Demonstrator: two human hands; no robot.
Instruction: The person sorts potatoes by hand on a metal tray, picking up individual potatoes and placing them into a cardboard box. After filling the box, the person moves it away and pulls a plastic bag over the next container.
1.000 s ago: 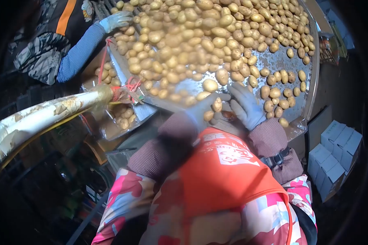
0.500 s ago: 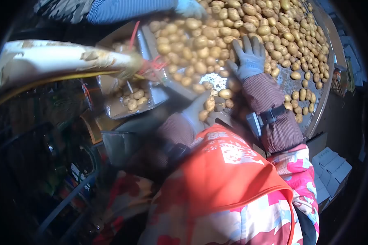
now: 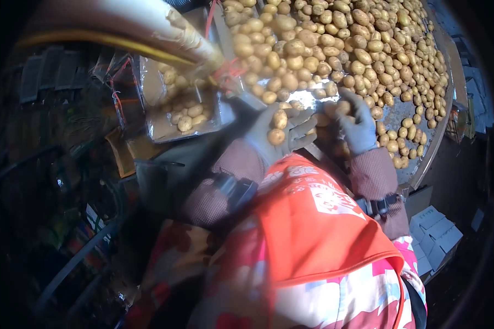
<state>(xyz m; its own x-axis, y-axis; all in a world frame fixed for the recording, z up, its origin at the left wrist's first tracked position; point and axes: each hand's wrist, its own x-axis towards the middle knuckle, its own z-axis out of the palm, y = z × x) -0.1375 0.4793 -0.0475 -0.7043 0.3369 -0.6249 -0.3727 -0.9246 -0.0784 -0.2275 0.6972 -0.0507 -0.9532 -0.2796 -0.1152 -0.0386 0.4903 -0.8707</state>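
Note:
My left hand (image 3: 266, 137), in a grey glove, lies palm up at the near edge of the table. Two potatoes (image 3: 278, 127) rest in its palm, and its fingers point toward the right hand. My right hand (image 3: 359, 125), gloved alike, has its fingers bent around a potato (image 3: 343, 107) at the near side of the heap. Some of that potato is covered by the fingers. Beyond both hands spreads a large heap of loose potatoes (image 3: 362, 55) on the metal table (image 3: 399, 111).
Left of the table is a plastic-lined cardboard box (image 3: 153, 112) with several potatoes inside. A white pole (image 3: 164, 27) with a yellow cable crosses the upper left. White cartons (image 3: 436, 236) stand on the floor at lower right. A raised rim (image 3: 450, 82) borders the table's right side.
My right hand has drawn back from the heap, its spread fingers now curled around a potato. My left hand has turned palm up, showing two potatoes. The other person's gloved hand has left the view.

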